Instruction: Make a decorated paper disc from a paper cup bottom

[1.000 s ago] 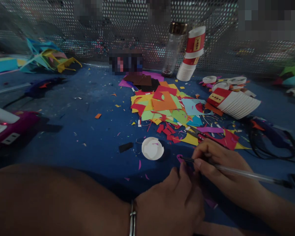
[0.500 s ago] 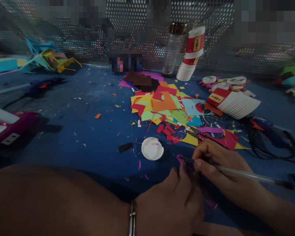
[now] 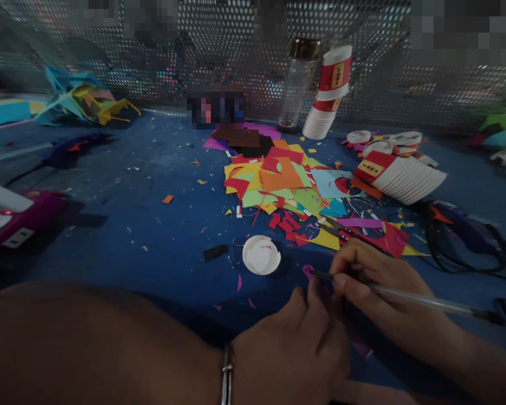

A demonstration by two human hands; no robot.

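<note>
Near the front of the table, my left hand (image 3: 295, 349) has its fingers closed on a purple paper piece (image 3: 307, 270). A small rounded end of the paper sticks out past the fingertips, and another purple part shows below between the hands. My right hand (image 3: 379, 298) pinches a pen (image 3: 430, 302) with a clear barrel close to its dark tip, which touches the rounded end. A shallow white cup bottom (image 3: 260, 256) lies just beyond my left hand, with a purple scrap inside. Scissors (image 3: 335, 228) lie behind my right hand, their handles partly hidden by it.
Coloured paper scraps (image 3: 280, 174) are heaped mid-table. Behind them stand a clear bottle (image 3: 295, 84) and stacked paper cups (image 3: 331, 93); more nested cups (image 3: 407, 177) lie right. Glue guns (image 3: 464, 228) with cables rest at both sides. A magenta device (image 3: 34, 216) sits left.
The pen in my right hand has shifted very slightly. My left hand and the purple paper look the same.
</note>
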